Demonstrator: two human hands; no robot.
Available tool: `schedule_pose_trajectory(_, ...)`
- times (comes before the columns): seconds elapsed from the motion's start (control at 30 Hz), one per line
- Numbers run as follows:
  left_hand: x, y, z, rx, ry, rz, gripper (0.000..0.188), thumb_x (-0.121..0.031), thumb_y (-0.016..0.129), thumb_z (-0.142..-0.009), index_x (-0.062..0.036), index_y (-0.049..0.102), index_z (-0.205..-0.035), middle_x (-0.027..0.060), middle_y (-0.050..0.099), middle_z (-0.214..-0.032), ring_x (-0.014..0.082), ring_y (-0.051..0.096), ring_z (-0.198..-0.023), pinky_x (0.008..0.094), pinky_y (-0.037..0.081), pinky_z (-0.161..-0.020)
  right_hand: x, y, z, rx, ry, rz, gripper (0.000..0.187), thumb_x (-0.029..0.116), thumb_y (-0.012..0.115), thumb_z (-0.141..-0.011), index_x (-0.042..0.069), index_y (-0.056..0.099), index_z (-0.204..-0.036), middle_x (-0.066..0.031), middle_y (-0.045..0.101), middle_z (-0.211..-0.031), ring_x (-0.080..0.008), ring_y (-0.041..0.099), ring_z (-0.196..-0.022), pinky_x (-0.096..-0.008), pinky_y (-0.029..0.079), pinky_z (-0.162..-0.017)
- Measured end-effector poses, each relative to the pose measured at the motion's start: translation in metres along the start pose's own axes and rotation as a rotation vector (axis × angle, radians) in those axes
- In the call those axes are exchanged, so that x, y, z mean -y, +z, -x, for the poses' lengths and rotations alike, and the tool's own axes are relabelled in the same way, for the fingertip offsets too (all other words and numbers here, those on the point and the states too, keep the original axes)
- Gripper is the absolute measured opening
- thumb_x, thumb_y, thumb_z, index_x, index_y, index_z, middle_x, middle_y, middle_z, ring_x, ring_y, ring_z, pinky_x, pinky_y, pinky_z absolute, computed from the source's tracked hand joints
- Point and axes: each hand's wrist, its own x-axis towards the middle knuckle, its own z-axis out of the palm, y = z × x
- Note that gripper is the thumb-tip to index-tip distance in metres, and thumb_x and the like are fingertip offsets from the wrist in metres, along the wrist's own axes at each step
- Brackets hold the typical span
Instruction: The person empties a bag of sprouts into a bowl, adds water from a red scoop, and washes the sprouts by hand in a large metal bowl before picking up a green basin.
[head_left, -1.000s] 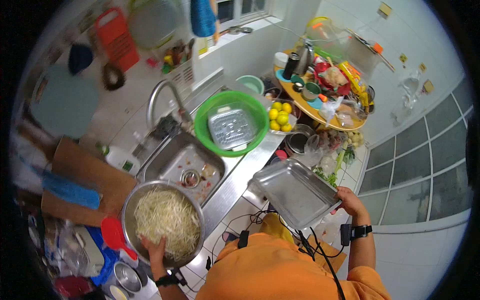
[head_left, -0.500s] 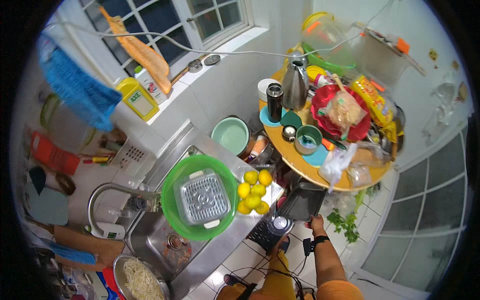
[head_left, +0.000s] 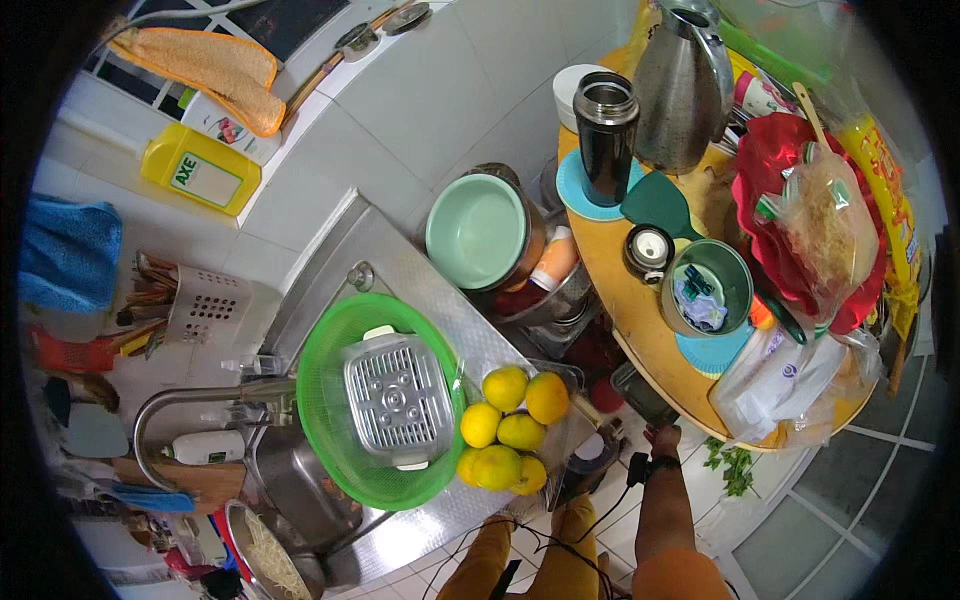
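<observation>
Reaching down beside the round wooden table [head_left: 640, 345], my right hand [head_left: 662, 438] is closed on the near edge of a dark rectangular tray [head_left: 642, 395]. Most of that tray is hidden beneath the tabletop, and the fingertips are partly in shadow. A dark band with a small black device circles the right wrist. My left hand does not show. Leafy greens [head_left: 735, 467] lie on the floor to the right of the hand. Nearer the sink, a dark round-topped appliance [head_left: 590, 450] stands to its left.
A green basin [head_left: 310, 410] holding a clear container with a drain rack straddles the sink [head_left: 290, 470]. Yellow citrus fruits [head_left: 520, 432] sit by the counter's edge. A black thermos [head_left: 605, 140], steel jug [head_left: 680, 100] and red bowl [head_left: 752, 190] crowd the table. Cables hang near my legs.
My right hand has pushed the tray forward, so it now lies mostly under the table. The view has shifted closer to the table and counter.
</observation>
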Motion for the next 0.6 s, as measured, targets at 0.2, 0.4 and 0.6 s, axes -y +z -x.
schedule_pose_trajectory(0.2, 0.014, 0.004, 0.006, 0.022, -0.033, -0.015, 0.064, -0.053, 0.047, -0.077, 0.0019, 0.051, -0.11, 0.0304, 0.048, -0.11, 0.0463, 0.047, -0.097, 0.0529, 0.039, -0.072, -0.003, -0.023, 0.017, 0.199, 0.19, 0.115, 0.028, 0.017, 0.05, -0.085, -0.003, 0.05, -0.104, -0.0152, 0.053, -0.094, -0.0302, 0.058, -0.083, -0.0392, 0.053, -0.067)
schedule_pose_trajectory(0.4, 0.038, 0.022, 0.007, 0.029, -0.063, -0.013, 0.067, -0.058, 0.043, -0.077, 0.0001, 0.053, -0.109, 0.03, 0.05, -0.107, 0.0468, 0.05, -0.092, 0.0544, 0.042, -0.065, 0.029, 0.009, 0.073, 0.248, 0.077, 0.388, 0.031, 0.016, 0.039, -0.087, 0.002, 0.044, -0.114, -0.0131, 0.052, -0.099, -0.0285, 0.059, -0.082, -0.0375, 0.053, -0.06)
schedule_pose_trajectory(0.6, 0.142, 0.085, 0.006, -0.112, -0.137, -0.182, 0.071, -0.064, 0.039, -0.078, -0.0017, 0.055, -0.107, 0.0295, 0.052, -0.104, 0.0474, 0.053, -0.088, 0.0559, 0.045, -0.059, 0.093, 0.034, 0.196, 0.569, -0.406, 0.676, 0.017, 0.014, 0.055, -0.084, 0.004, 0.055, -0.098, -0.0024, 0.06, -0.088, -0.0131, 0.057, -0.08, -0.0247, 0.044, -0.071)
